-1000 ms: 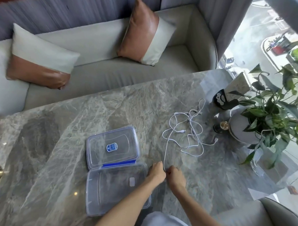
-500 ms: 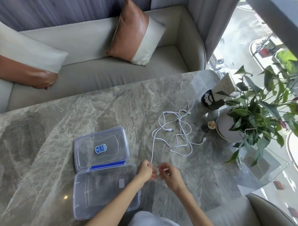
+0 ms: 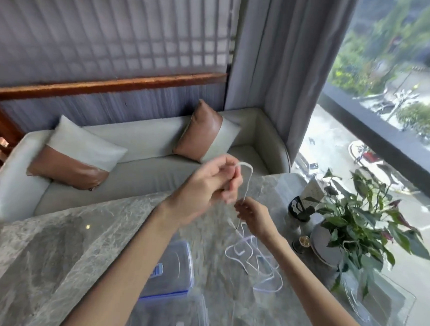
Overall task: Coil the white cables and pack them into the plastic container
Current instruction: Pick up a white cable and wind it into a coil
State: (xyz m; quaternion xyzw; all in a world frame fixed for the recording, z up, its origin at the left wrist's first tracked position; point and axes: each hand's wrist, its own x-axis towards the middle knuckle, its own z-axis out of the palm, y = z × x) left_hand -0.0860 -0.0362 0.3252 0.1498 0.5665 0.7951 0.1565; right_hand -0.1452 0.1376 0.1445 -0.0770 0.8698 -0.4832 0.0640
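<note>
Now I see left hand (image 3: 205,187) curled round thin white cable (image 3: 246,164), right hand (image 3: 252,216) pinching it below those fingers; label on clear, blue-edged container (image 3: 175,266) unreadable.

L hand (image 3: 208,184), R hand (image 3: 252,216): pinch grips

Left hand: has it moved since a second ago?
Yes. The left hand lifted from the marble tabletop beside the clear blue-trimmed plastic container, up and away beyond it, now against the grey sofa, holding a loop of thin white cable.
</note>
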